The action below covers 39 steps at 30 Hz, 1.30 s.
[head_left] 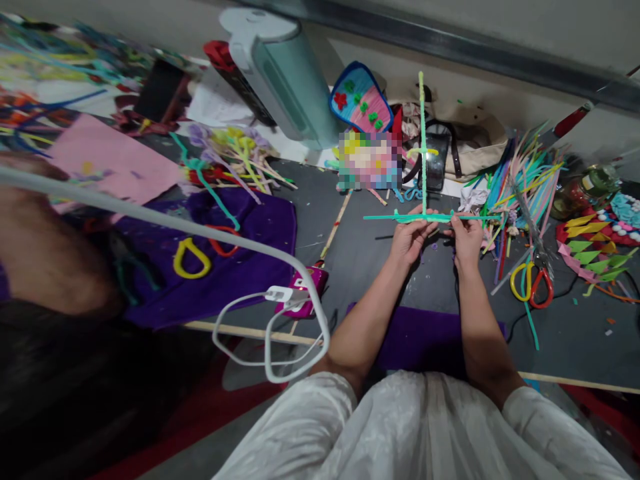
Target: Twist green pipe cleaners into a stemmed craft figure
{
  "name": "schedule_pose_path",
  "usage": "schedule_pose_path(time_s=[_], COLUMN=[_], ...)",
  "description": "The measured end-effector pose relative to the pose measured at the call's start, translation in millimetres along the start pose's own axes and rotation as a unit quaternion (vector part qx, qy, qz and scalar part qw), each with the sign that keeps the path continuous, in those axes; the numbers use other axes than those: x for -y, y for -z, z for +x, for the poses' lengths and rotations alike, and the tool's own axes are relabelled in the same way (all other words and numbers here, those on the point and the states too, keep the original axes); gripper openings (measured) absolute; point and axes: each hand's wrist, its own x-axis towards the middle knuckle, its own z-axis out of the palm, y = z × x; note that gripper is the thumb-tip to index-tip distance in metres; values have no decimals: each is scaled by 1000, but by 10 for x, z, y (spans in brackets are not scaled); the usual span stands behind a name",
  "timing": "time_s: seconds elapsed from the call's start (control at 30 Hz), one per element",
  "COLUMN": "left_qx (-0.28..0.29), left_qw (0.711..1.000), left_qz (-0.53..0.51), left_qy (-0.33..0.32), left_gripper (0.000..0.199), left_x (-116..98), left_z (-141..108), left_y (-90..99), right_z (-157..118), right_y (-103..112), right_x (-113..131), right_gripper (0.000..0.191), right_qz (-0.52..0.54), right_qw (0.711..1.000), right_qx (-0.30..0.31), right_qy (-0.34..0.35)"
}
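Above the table I hold a shape made of pipe cleaners. A teal pipe cleaner bar (383, 217) runs crosswise, and a pale green pipe cleaner stem (423, 180) rises from its middle, with a short yellow crosspiece (429, 152) partway up. My left hand (413, 240) pinches the bar just left of the stem. On the bar's right part, the fingers of my right hand (467, 239) are closed too. Loose pipe cleaners (535, 167) lie in a bundle to the right, near scissors (531, 285) with one yellow and one red handle.
A person's arm (55, 247) is at the left, by a purple cloth (270, 240) bearing scissors (193, 260) and pliers (131, 263). A white cable (200, 221) arches in front from a pink power bank (313, 293). A glass jar (583, 190) stands right.
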Motion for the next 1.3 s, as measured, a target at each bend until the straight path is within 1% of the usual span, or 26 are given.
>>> schedule_pose_path(time_s=[0.17,0.3,0.43,0.6,0.8,0.93,1.03,1.13,1.3], left_qx=[5,2,0,16,6,-2,6,0,-30], left_qw=[1000,1000,1000,999,999,998,997,998,998], left_qz=[4,4,-25,-41,-27,2,18,33,52], left_qy=[0,4,19,30,42,57,70,62,20], left_gripper=[59,58,53,45,43,43,41,36,35], left_x=[-5,-17,-44,-70,-53,-41,-33,-22,-10], left_z=[-4,-21,-38,-51,-19,2,11,17,15], left_y=[-6,-33,-45,-47,-4,48,71,71,41], right_z=[6,22,31,20,-3,2,8,8,11], right_y=[6,16,14,7,-2,-6,-1,9,20], right_x=[11,5,1,15,48,53,57,64,48], right_gripper=[39,39,39,39,32,34,34,34,37], right_qz=[-10,-6,0,-6,-3,-12,-22,-21,-14], right_qw=[1000,1000,1000,1000,1000,1000,999,999,999], right_qx=[4,-6,-14,-13,-11,-18,-29,-29,-37], right_qy=[0,-1,1,11,19,22,37,41,25])
